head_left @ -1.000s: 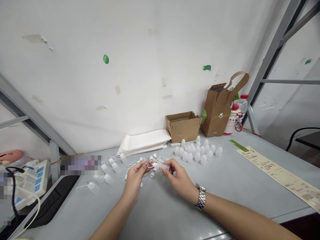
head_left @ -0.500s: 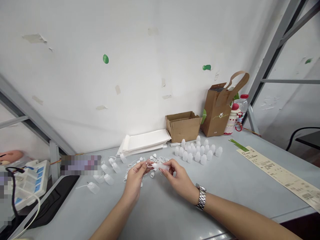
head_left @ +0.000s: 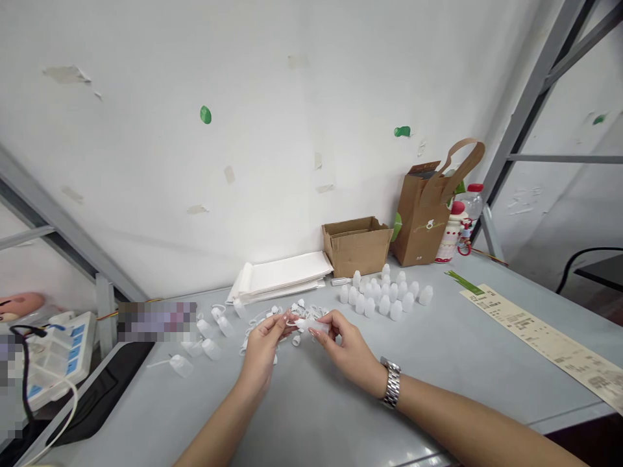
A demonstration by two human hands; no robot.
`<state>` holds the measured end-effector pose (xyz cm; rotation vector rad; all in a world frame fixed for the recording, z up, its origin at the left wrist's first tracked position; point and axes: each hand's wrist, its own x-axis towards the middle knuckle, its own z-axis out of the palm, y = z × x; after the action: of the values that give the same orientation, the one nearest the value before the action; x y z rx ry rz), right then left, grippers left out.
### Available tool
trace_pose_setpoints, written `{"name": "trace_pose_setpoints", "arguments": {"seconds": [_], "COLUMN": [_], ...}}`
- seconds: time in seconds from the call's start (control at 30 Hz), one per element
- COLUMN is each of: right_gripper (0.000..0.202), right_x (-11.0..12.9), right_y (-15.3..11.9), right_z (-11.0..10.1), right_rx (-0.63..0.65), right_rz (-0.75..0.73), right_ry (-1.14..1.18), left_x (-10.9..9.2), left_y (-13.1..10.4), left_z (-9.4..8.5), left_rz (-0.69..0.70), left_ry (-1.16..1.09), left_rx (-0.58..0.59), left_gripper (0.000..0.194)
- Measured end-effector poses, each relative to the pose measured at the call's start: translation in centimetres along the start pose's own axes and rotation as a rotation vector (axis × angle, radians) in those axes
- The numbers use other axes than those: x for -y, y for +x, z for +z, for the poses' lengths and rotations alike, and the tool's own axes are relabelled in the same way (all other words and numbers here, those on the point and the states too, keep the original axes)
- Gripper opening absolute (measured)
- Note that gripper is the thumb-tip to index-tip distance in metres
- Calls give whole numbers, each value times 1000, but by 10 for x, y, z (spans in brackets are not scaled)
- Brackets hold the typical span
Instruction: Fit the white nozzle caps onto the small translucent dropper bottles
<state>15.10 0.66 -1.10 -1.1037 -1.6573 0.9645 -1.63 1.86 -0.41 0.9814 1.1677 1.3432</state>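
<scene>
Between my two hands, above the grey table, lies a small translucent bottle (head_left: 311, 325) on its side. My right hand (head_left: 344, 344) is closed round its body. The fingertips of my left hand (head_left: 268, 337) pinch the white cap piece (head_left: 294, 322) at the bottle's left end. Behind and below the hands is a pile of white caps with looped straps (head_left: 296, 339), partly hidden by my fingers. Several uncapped translucent bottles (head_left: 384, 304) stand upright to the right. Several bottles with caps and straps (head_left: 211, 349) lie to the left.
A cardboard box (head_left: 357, 250), a stack of white sheets (head_left: 285, 275) and a brown paper bag (head_left: 421, 224) stand along the wall. A long printed label strip (head_left: 540, 337) lies at the right. At the left are a black mat (head_left: 104, 395) and a power strip (head_left: 73, 353).
</scene>
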Motion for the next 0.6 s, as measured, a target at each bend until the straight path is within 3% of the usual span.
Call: {"name": "trace_pose_setpoints", "arguments": {"seconds": [0.6], "right_gripper": [19], "right_x": [0], "right_y": [-1], "right_z": [0], "right_rx": [-1], "right_rz": [-12], "right_ry": [-9], "left_x": [0], "left_y": [-1], "left_z": [1], "left_rz": [-7], "left_ry": [-3], "left_rx": [12], "left_gripper": [33]}}
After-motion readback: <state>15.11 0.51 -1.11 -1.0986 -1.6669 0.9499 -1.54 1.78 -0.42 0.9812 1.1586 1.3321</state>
